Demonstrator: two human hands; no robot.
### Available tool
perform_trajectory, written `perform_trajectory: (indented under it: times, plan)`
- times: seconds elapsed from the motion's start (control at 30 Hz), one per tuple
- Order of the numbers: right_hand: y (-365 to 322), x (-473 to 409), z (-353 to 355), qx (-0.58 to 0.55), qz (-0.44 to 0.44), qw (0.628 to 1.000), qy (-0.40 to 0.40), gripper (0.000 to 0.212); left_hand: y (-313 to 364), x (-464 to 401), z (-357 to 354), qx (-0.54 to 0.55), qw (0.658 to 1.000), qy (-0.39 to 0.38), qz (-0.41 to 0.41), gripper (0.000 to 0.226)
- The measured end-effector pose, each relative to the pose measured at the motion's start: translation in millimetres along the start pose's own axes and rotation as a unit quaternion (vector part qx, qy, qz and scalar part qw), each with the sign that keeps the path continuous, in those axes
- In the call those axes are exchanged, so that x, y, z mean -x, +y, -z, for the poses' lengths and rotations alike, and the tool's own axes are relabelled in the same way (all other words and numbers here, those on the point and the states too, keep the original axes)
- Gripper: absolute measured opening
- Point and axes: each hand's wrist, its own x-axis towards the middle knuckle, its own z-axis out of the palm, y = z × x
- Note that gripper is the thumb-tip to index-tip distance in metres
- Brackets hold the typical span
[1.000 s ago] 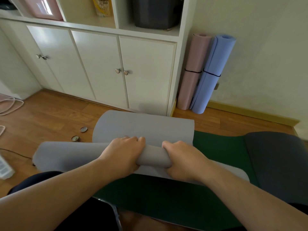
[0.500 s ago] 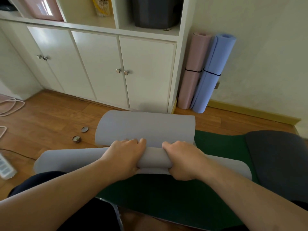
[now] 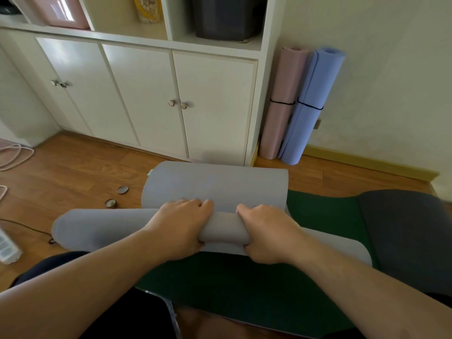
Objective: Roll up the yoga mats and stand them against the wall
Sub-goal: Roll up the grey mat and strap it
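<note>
Right now my left hand (image 3: 181, 226) and right hand (image 3: 265, 234) both clutch the grey mat (image 3: 215, 184) roll, lying crosswise; unrolled length stretches ahead.

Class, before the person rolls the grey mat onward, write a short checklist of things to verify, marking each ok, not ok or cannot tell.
1. Both hands on the roll: left hand and right hand grip the grey mat. Ok.
2. Roll ends even: the left end sticks out far, the right end is hidden. Cannot tell.
3. Unrolled part flat: its far end curls up. Not ok.
4. Floor beside the mat: two small round caps lie close. Not ok.
5. Wall space: pink mat and blue mat already stand there, bare wall beside. Ok.
</note>
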Motion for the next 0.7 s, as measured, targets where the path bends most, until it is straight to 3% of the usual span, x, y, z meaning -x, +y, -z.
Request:
perform_trajectory:
  times: [0.1,0.23,0.37,0.53,0.63,0.7]
  plan:
    - [-1,1,1,0.019,0.011,1.000,0.015,0.043,-2,0,-1,0.022,1.000,-0.008,0.009,0.044]
    - [-4,3,2,0.052,0.020,0.998,0.036,0.067,-10,-3,2,0.085,0.993,-0.072,0.026,0.039]
    - [-5,3,-5,0.036,0.009,0.999,0.021,0.050,-7,-4,1,0.077,0.993,-0.083,0.022,0.039]
    - [5,1,-1,-0.030,-0.019,0.999,0.004,0.031,1,1,-1,-0.004,1.000,0.013,-0.004,0.053]
    - [5,3,-3,-0.019,-0.007,1.000,0.015,0.035,0,0,-3,0.019,1.000,0.003,0.005,0.043]
    - [2,6,-3,0.020,0.011,0.999,0.041,0.052,-4,-2,-1,0.041,0.999,-0.018,0.015,0.040]
